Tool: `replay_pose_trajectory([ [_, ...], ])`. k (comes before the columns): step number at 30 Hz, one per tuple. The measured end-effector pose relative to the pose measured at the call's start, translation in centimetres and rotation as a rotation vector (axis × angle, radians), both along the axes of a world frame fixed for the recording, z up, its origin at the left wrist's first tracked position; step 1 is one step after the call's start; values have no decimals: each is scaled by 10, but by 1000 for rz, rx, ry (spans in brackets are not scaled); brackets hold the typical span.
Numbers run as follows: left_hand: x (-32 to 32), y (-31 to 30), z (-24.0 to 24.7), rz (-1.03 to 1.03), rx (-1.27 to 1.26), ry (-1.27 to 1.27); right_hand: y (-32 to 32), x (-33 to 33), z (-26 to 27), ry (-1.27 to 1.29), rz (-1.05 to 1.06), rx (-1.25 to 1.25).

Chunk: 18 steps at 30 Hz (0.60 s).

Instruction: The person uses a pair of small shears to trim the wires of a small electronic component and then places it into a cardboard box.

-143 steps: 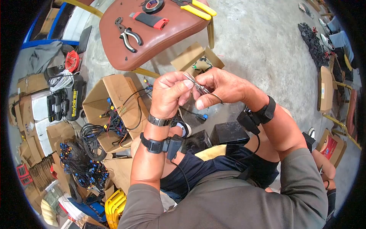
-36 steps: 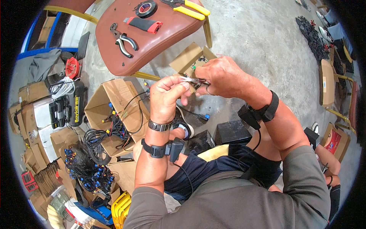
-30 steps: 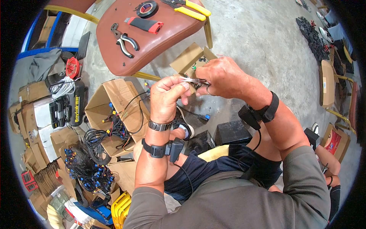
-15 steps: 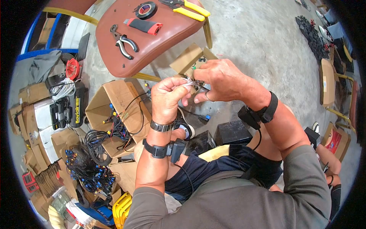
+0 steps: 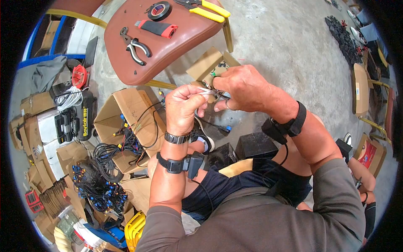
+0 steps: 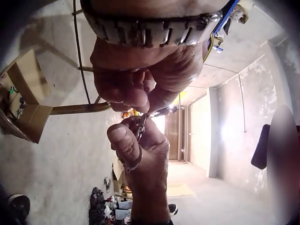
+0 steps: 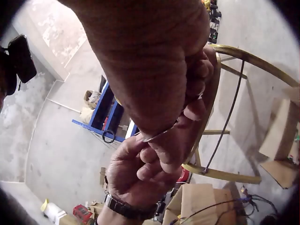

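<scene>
Concrete floor (image 5: 285, 46), carton (image 5: 136, 103) of cables (image 5: 110, 150), left hand's (image 5: 181, 108) grip on pale piece (image 5: 205, 91), right hand's (image 5: 247, 90) on metal tool (image 5: 216, 93)

I count, remotely, the wearer's two hands (image 5: 182, 107); on the chair seat (image 5: 178, 52), one tape roll (image 5: 168, 12), one red-and-black cutter (image 5: 157, 28), one black-and-white-handled pair of pliers (image 5: 130, 40), one yellow-handled tool (image 5: 208, 14).

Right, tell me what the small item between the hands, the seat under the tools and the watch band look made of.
Small item: probably bare metal, from its silvery glints; partly hidden.
Seat: perhaps leather or vinyl, smooth, given its soft sheen.
Watch band: likely metal, polished; its links catch light.
</scene>
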State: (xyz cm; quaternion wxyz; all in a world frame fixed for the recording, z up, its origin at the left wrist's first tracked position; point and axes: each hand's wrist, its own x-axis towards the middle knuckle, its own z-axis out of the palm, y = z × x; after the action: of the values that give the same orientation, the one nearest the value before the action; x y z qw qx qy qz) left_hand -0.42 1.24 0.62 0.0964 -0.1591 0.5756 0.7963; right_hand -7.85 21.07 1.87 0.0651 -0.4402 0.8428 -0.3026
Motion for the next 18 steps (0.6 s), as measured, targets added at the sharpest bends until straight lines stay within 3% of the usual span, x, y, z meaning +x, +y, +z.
replay_pose_trajectory([
  [18,-1,-3,-6,-4,6,4,1,4,-4,51,-19,40],
])
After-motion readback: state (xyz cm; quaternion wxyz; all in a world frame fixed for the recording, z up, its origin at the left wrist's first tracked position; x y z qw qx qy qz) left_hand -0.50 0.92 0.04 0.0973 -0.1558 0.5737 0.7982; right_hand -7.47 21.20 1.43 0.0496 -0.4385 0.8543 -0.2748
